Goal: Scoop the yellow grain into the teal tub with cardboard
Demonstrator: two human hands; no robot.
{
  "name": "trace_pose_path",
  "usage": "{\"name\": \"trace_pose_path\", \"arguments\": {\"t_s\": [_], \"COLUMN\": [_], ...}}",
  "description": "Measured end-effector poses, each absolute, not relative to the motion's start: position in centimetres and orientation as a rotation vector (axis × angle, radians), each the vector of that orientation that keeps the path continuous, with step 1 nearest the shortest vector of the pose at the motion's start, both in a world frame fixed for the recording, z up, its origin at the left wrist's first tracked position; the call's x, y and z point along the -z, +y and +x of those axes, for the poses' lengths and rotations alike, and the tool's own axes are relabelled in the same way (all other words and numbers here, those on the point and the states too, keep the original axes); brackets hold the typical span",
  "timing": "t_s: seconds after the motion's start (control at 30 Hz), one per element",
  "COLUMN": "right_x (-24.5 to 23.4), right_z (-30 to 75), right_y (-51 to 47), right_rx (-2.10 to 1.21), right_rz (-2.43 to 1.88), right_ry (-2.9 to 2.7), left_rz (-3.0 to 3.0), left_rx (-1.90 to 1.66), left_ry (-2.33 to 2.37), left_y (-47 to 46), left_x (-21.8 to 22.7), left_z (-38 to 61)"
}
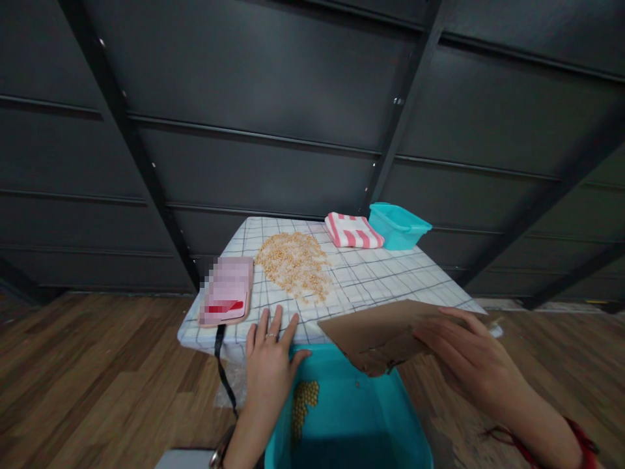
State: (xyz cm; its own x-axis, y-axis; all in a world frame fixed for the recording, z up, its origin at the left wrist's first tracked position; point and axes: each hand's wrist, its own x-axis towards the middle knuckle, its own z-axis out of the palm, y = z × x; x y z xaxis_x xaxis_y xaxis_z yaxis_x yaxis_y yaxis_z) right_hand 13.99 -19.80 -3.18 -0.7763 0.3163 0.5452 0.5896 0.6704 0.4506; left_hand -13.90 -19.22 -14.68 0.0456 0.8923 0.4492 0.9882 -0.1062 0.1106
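Note:
My right hand (463,342) grips a flat piece of brown cardboard (375,329), tilted above the right part of a large teal bin (410,417). With its fingers spread, my left hand (271,355) lies at the table's front edge, its thumb by the bin's rim. Inside the bin, a small heap of yellowish soybeans (305,397) sits at the left side. On the checked tablecloth (366,277), beyond my left hand, a spread pile of soybeans mixed with small white grains (295,260) covers the left half.
A phone in a pink case (232,286) lies at the table's left edge, with a black strap (222,365) hanging down. At the back right are a folded pink-and-white striped towel (354,231) and a small turquoise basket (398,228). A dark panelled wall (273,85) stands behind.

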Motion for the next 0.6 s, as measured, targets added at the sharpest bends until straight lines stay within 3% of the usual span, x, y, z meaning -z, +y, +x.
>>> {"name": "trace_pose_path", "arguments": {"t_s": [0.37, 0.6], "right_x": [4.3, 3.6], "right_z": [14.2, 15.0], "right_y": [-17.9, -18.5], "right_rx": [0.986, 0.878], "right_rz": [-0.754, -0.749], "right_ry": [-2.436, -2.459], "left_rz": [-2.087, -2.09], "left_rx": [0.606, 0.611], "left_ry": [-1.912, -1.905], "left_y": [-19.2, -19.3], "left_x": [14.7, 14.8], "left_z": [-14.0, -13.9]}}
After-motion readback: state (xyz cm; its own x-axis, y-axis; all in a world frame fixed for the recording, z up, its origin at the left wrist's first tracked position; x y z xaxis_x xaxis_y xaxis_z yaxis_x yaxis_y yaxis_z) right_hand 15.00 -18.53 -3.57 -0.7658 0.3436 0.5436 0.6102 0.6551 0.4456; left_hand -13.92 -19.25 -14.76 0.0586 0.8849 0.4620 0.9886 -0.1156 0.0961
